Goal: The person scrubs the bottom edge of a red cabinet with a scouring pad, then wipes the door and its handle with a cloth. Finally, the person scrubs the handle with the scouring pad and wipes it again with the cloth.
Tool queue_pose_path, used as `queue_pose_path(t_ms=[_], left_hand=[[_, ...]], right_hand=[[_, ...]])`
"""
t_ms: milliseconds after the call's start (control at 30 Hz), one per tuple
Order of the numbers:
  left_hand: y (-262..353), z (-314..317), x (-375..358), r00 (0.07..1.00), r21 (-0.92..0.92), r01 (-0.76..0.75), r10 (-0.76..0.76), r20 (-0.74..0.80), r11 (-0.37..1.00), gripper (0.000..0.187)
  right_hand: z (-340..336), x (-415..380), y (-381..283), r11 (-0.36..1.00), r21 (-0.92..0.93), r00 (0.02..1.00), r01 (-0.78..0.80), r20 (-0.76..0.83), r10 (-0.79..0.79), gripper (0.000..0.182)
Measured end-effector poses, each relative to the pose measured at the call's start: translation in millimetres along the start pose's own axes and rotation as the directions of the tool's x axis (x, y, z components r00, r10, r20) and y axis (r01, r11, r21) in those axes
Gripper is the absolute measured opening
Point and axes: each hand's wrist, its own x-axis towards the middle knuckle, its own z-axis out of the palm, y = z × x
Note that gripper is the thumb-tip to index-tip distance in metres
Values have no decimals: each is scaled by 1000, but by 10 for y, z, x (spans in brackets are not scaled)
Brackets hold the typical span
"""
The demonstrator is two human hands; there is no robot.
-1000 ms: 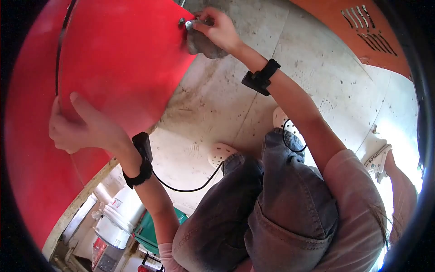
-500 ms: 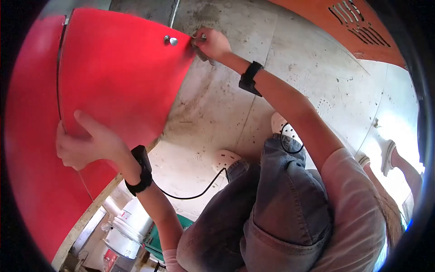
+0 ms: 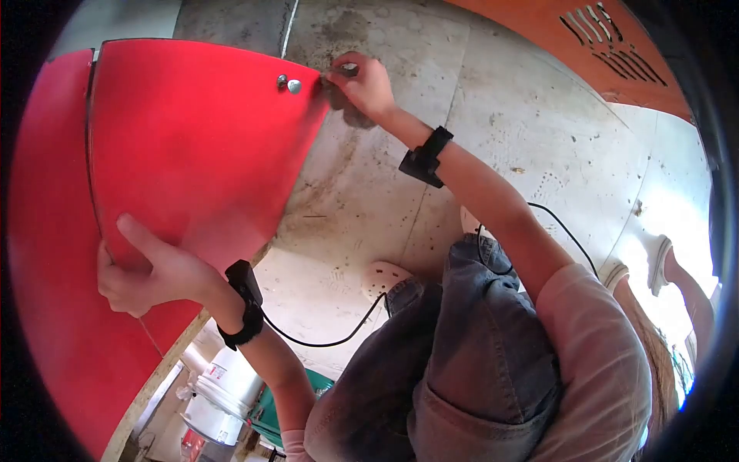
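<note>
A large red panel (image 3: 200, 131) fills the left side, with a dark gap dividing it from a second red panel (image 3: 46, 231). Two small metal knobs (image 3: 289, 84) sit near its upper right corner. My left hand (image 3: 158, 273) is on the red surface at the gap, thumb spread and the other fingers curled at the panel's edge. At the upper right corner my right hand (image 3: 365, 83) pinches a greyish-brown cloth (image 3: 356, 115) against the panel's edge; part of the cloth hangs below the fingers.
Below the panels are white buckets (image 3: 223, 385) and a green crate (image 3: 265, 412). An orange panel with slots (image 3: 616, 54) is at the upper right. Another person's feet and legs (image 3: 685, 285) show at the right edge. Black cables hang from both wristbands.
The red panels appear slightly lower in view. My right hand has turned and shifted a little downward with the cloth, and my left hand has also shifted down.
</note>
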Motion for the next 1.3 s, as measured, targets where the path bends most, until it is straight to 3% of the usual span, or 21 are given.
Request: queue_pose_path(t_ms=[33, 133, 233, 333, 433, 533, 633, 733, 833, 933, 1033, 1133, 1167, 1267, 1300], left_hand=[[-20, 11, -12, 1000, -2, -15, 15, -12, 1000, 42], [-6, -25, -17, 1000, -7, -19, 19, -8, 1000, 43], [12, -58, -26, 1000, -58, 2, -1, 12, 998, 44], [30, -30, -4, 998, -130, 52, -49, 31, 990, 44], [32, -14, -2, 999, -49, 31, -29, 28, 998, 44], [42, -38, -9, 1000, 13, 4, -5, 29, 1000, 43], [27, -43, -16, 1000, -74, 16, -15, 21, 997, 42], [32, -21, 14, 999, -115, 49, -45, 30, 992, 41], [11, 1, 19, 999, -67, 24, -23, 25, 997, 42], [-16, 9, 19, 1000, -3, -3, 3, 29, 1000, 43], [27, -21, 16, 999, 56, -11, 9, 41, 998, 45], [23, -35, 17, 999, 39, 6, -8, 52, 999, 46], [12, -39, 16, 998, 22, 18, -19, 54, 1000, 47], [30, -18, 28, 997, -115, 70, -65, 42, 991, 50], [34, -12, 29, 997, -108, 69, -65, 37, 992, 51]], right_hand=[[-29, 38, 45, 994, -26, 994, -103, 25, 104, 20], [-49, -26, 51, 958, -13, 955, 288, -74, -288, 20], [-62, -122, -265, 882, 29, 882, 470, -64, -467, 19], [24, -41, -72, 914, -85, 904, 396, -136, -405, 21], [-10, -19, -92, 985, -132, 994, 107, 6, -107, 21], [-39, -88, -263, 929, -44, 928, 368, -36, -370, 21], [7, -101, -341, 890, 56, 892, 452, -63, -448, 21], [98, -21, -114, 925, 59, 924, 376, -103, -369, 21], [53, 103, 118, 988, -109, 993, 106, 60, -100, 20], [-23, 55, 14, 976, -171, 990, 137, 55, -130, 18], [3, 42, -33, 924, -178, 940, 338, 10, -342, 17], [3, -30, -310, 894, 85, 897, 441, 1, -442, 21], [19, -29, -311, 881, 66, 883, 468, 1, -469, 19], [91, 52, -139, 877, 53, 879, 477, -57, -474, 19], [83, 78, -62, 933, -4, 933, 359, 16, -359, 19]])
